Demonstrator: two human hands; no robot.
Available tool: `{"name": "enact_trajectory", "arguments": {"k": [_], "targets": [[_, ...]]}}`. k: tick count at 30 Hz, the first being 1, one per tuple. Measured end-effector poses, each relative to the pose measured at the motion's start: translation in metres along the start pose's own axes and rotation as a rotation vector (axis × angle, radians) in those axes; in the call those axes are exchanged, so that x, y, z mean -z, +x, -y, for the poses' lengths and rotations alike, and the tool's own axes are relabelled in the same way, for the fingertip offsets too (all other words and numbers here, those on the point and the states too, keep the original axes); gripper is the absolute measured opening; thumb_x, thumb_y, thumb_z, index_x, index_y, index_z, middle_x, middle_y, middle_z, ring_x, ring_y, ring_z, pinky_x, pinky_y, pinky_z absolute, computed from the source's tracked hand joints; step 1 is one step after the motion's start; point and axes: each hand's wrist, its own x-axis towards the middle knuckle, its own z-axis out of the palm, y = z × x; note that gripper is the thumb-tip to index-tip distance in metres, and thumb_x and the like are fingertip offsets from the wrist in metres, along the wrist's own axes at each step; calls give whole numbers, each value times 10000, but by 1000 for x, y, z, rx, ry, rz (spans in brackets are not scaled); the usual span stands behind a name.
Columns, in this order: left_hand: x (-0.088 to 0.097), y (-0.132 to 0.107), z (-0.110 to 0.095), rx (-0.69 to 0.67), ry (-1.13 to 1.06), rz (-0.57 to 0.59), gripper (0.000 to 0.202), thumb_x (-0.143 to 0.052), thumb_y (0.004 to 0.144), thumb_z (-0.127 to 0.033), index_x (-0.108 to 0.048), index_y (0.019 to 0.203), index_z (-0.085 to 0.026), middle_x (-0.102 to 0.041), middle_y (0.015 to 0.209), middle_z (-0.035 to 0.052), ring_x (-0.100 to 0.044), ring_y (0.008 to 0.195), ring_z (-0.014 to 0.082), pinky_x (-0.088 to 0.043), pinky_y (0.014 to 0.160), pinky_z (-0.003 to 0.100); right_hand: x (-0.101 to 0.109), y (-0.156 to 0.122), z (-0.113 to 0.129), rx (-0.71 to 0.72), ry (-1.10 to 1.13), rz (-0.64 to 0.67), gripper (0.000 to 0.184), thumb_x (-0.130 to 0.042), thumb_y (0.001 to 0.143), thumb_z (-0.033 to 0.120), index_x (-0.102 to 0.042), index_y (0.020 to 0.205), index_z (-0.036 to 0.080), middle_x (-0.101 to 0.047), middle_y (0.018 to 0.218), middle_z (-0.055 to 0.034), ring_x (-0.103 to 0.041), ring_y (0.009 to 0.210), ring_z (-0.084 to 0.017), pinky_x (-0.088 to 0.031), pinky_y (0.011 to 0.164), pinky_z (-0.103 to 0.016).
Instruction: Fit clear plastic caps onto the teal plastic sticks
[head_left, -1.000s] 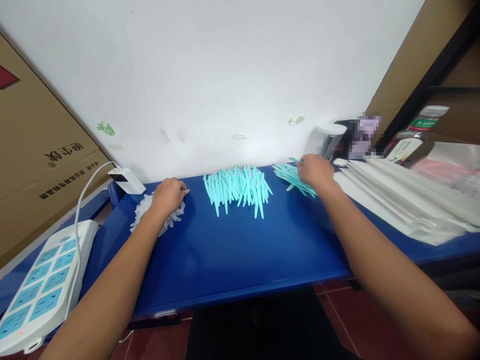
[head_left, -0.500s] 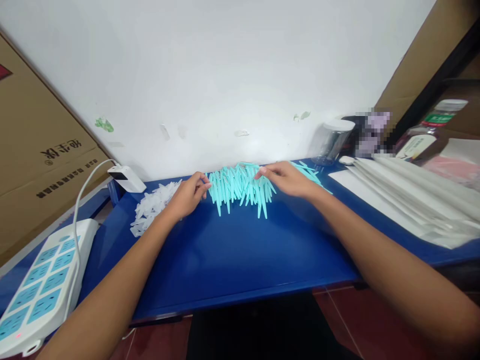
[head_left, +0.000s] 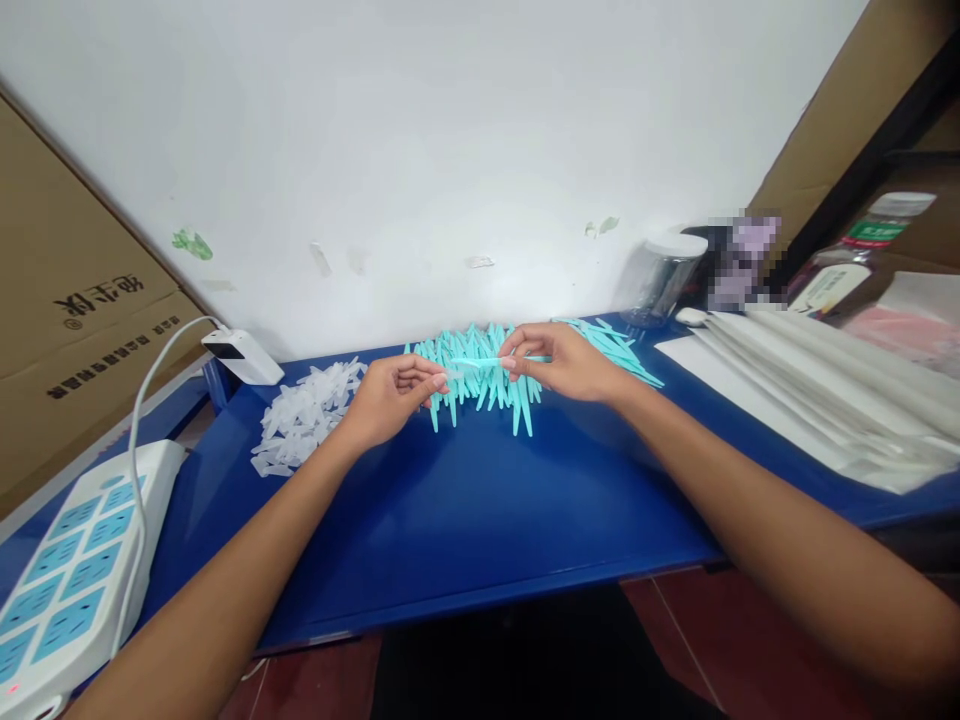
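Note:
My left hand (head_left: 391, 396) and my right hand (head_left: 564, 360) meet above a pile of turquoise plastic sticks (head_left: 480, 385) on the blue table (head_left: 480, 500). My right hand pinches one turquoise stick (head_left: 480, 361) held level. My left hand pinches a small clear cap (head_left: 448, 373) at that stick's left tip. A heap of clear caps (head_left: 304, 415) lies left of my left hand. A second bunch of turquoise sticks (head_left: 619, 345) lies behind my right wrist.
A white power strip (head_left: 60, 590) and a white charger (head_left: 234, 355) sit at the left by a cardboard box (head_left: 67, 330). A clear jar (head_left: 658, 280), stacked white bags (head_left: 825, 390) and a bottle (head_left: 855, 255) stand at the right.
My left hand left the cap heap and my right hand left the far stick bunch. Both came to the middle and now hold a stick and a cap together.

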Motion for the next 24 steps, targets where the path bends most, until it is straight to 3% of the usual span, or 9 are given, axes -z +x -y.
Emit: {"name": "enact_trajectory", "arguments": {"k": [6,13,20,24], "targets": [[-1,-3,-10,59,-54,3,442,-815,815,-552,-762,989,-149,-808,890,116,-678,624,163,-552,589,290,0,0,-1,35,28,45,378,-754,867,548,-759,950,179,-769,804,-63,-739,802,-214,-541,819,-359],[1,-2,-7,87,-41,-21,448,-818,815,-552,-756,1013,-155,-812,950,125,-683,635,161,-533,572,274,7,-1,5,45,-16,-55,342,-772,862,525,-765,890,184,-757,810,-50,-737,787,-201,-539,843,-354],[-1,-3,-10,75,-62,1,445,-806,824,-564,-748,999,-159,-815,943,127,-691,619,168,-506,535,269,2,-1,1,25,43,67,319,-789,852,500,-772,927,190,-773,800,-52,-748,782,-201,-558,791,-338],[0,-3,-9,72,-73,-6,429,-808,831,-547,-749,1004,-159,-815,950,122,-695,626,162,-500,541,263,8,-2,4,34,36,36,314,-784,860,490,-767,932,185,-771,806,-58,-747,790,-209,-557,781,-340]]}}
